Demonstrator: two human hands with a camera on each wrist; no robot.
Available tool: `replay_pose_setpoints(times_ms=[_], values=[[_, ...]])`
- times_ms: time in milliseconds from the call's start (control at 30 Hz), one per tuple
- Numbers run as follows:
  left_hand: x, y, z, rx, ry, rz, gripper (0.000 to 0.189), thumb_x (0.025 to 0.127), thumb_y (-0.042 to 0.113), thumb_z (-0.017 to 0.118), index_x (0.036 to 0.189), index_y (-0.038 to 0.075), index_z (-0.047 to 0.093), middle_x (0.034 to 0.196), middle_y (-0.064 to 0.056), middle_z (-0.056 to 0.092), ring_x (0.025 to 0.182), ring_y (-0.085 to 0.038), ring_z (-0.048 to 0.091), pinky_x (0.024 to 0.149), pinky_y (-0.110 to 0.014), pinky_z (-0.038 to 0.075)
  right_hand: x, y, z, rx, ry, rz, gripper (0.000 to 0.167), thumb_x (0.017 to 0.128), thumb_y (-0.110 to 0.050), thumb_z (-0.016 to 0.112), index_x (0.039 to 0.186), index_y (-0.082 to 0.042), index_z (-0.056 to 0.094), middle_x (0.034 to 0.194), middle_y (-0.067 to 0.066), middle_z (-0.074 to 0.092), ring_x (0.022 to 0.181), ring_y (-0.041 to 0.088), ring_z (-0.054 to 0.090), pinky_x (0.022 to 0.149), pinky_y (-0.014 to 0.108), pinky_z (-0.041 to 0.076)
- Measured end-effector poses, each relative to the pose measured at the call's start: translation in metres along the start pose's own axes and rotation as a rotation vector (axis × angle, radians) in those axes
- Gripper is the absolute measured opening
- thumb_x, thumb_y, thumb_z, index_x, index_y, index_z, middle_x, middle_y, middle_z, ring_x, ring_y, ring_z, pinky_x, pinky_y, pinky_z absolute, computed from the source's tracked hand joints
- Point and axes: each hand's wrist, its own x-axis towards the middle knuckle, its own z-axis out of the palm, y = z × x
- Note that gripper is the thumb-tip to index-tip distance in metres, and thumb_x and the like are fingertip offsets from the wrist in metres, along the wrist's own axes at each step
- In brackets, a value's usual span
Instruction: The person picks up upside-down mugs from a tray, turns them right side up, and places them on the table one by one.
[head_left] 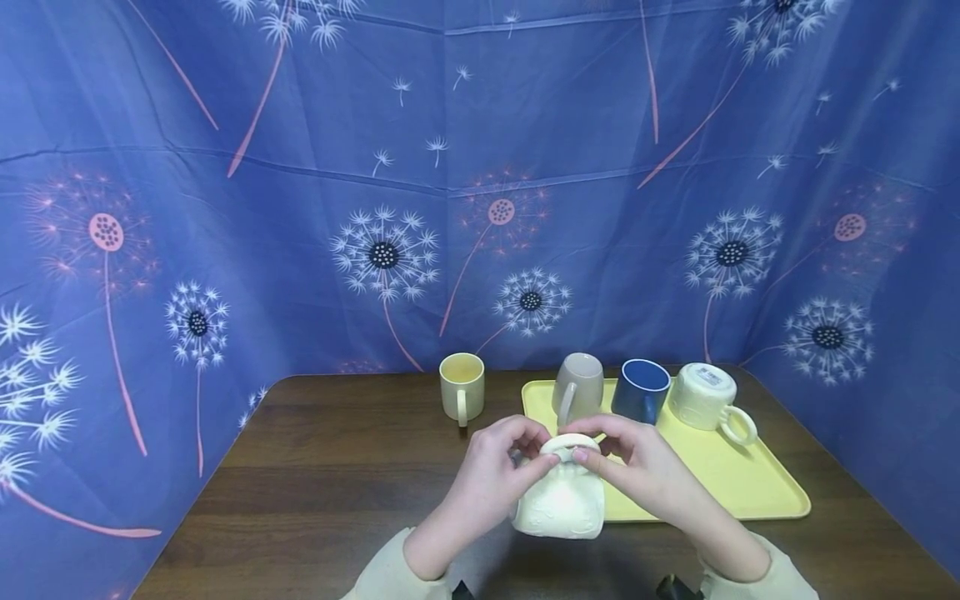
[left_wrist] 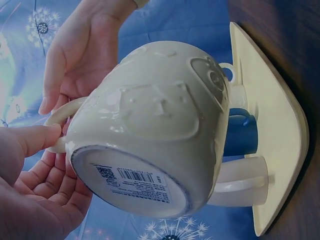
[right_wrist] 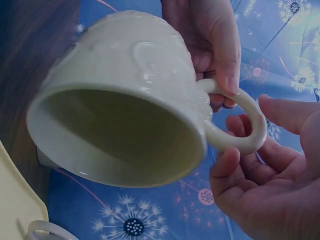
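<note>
A cream mug with raised relief figures is held on its side above the table's front part, its handle uppermost. My left hand pinches that handle between thumb and fingers. On the handle's other side is my right hand, its thumb and fingers curled about the ring. The mug's base, with a barcode label, faces left; the mouth faces right and shows a bare inside.
A yellow tray lies on the brown table at the right. On it stand a grey mug, a blue mug and an upside-down cream mug. Left of the tray is a pale yellow mug. Behind hangs a blue dandelion-print cloth.
</note>
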Motion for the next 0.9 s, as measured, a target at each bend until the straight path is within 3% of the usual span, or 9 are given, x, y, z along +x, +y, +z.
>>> replay_pose_setpoints(times_ms=[267, 600, 800, 900], values=[[-0.003, -0.003, -0.003, -0.017, 0.053, -0.022, 0.014, 0.078, 0.009, 0.075, 0.087, 0.013, 0.065, 0.078, 0.004, 0.061, 0.072, -0.008, 0.057, 0.063, -0.021, 0.047, -0.004, 0.008, 0.006, 0.0, 0.13, -0.088, 0.033, 0.079, 0.004, 0.071, 0.109, -0.007, 0.065, 0.099, 0.002, 0.067, 0.084, 0.009, 0.059, 0.073, 0.019, 0.049], [-0.008, -0.005, -0.004, -0.069, 0.107, -0.015, 0.015, 0.079, 0.01, 0.075, 0.089, 0.014, 0.065, 0.083, 0.004, 0.064, 0.076, -0.01, 0.059, 0.065, -0.027, 0.05, -0.008, 0.012, 0.012, 0.067, 0.181, -0.045, 0.035, 0.075, 0.007, 0.073, 0.107, 0.0, 0.061, 0.102, -0.003, 0.065, 0.092, 0.009, 0.062, 0.083, 0.021, 0.051], [-0.01, -0.005, -0.005, -0.115, 0.114, 0.006, 0.015, 0.079, 0.01, 0.075, 0.09, 0.013, 0.064, 0.084, 0.004, 0.064, 0.077, -0.008, 0.059, 0.07, -0.027, 0.051, -0.008, 0.013, 0.02, 0.162, 0.214, -0.162, 0.036, 0.074, 0.017, 0.068, 0.105, 0.001, 0.06, 0.099, 0.003, 0.064, 0.092, 0.009, 0.063, 0.083, 0.019, 0.05], [-0.01, -0.006, -0.003, -0.119, 0.122, 0.042, 0.015, 0.079, 0.01, 0.074, 0.09, 0.011, 0.064, 0.084, 0.002, 0.064, 0.077, -0.008, 0.059, 0.072, -0.03, 0.052, -0.009, 0.015, 0.022, 0.198, 0.224, -0.167, 0.033, 0.075, 0.016, 0.067, 0.105, 0.002, 0.059, 0.098, 0.001, 0.064, 0.088, 0.011, 0.063, 0.08, 0.019, 0.051]])
